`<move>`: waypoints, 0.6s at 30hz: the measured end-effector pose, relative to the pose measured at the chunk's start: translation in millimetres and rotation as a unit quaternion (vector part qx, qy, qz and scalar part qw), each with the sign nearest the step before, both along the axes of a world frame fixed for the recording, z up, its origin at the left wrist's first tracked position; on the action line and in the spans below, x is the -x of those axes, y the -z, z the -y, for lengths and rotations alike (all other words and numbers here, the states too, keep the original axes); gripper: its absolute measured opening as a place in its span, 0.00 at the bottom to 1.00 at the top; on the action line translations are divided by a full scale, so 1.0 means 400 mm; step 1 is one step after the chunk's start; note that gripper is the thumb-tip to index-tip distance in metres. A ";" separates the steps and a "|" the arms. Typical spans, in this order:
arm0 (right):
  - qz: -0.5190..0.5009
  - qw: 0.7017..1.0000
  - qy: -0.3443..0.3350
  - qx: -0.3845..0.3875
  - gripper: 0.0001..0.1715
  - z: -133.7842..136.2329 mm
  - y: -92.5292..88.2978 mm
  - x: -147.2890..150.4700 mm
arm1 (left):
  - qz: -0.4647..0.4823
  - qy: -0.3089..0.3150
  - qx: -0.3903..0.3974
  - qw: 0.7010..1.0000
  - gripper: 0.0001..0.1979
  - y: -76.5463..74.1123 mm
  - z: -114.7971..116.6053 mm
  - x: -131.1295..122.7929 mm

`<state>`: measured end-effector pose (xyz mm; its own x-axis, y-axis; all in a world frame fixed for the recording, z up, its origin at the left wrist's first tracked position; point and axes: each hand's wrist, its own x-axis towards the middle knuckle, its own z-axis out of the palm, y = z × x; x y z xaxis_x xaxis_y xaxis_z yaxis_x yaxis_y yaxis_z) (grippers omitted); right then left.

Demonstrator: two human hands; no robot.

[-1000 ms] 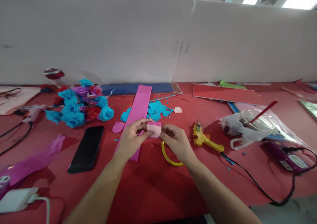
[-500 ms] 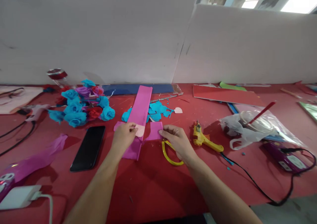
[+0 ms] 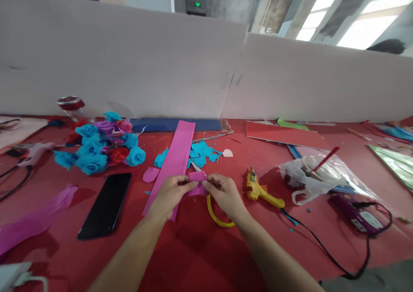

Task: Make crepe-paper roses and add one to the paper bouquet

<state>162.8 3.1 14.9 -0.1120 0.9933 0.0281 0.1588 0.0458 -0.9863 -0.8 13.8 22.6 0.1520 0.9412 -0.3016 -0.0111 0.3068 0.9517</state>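
My left hand [image 3: 169, 194] and my right hand [image 3: 223, 194] meet over the red table [image 3: 200, 249], both pinching a small folded piece of pink crepe paper [image 3: 197, 182]. A long pink crepe strip [image 3: 176, 156] lies under my left hand and runs away from me. Yellow-handled scissors [image 3: 215, 214] lie under my right hand, their blades pointing toward a pile of blue paper petals [image 3: 201, 150]. A pale pink petal [image 3: 227, 153] rests past that pile.
A bunch of blue, red and purple paper roses [image 3: 103, 147] lies at the left, a black phone [image 3: 106, 204] in front of it. A yellow glue gun [image 3: 260, 190] with a black cord sits right of my hands, beside a plastic bag holding a cup [image 3: 318, 171]. White partitions [image 3: 129, 59] close the back.
My hands were apart half a second ago, the left one holding a pale petal. Now both are together on the small pink piece. The camera has tilted upward.
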 end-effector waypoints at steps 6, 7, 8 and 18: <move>0.112 0.991 0.059 -0.033 0.12 0.010 -0.002 0.000 | 0.044 -0.049 0.028 0.997 0.11 -0.001 -0.013 0.009; 0.144 0.986 0.076 -0.041 0.12 0.007 -0.007 -0.005 | 0.047 -0.077 0.026 0.996 0.12 -0.002 -0.019 0.015; 0.189 0.976 0.095 -0.053 0.12 -0.001 -0.016 -0.012 | 0.053 -0.107 0.023 0.993 0.13 -0.003 -0.025 0.021; 0.616 0.783 0.092 -0.005 0.09 -0.316 -0.117 -0.134 | 0.177 -0.222 0.032 0.958 0.14 -0.014 -0.058 0.066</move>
<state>216.5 129.4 61.8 0.0842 0.9963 0.0194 0.9934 -0.0824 -0.0798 -27.2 36.9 28.1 -0.1556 0.9183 -0.3640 -0.4720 0.2546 0.8440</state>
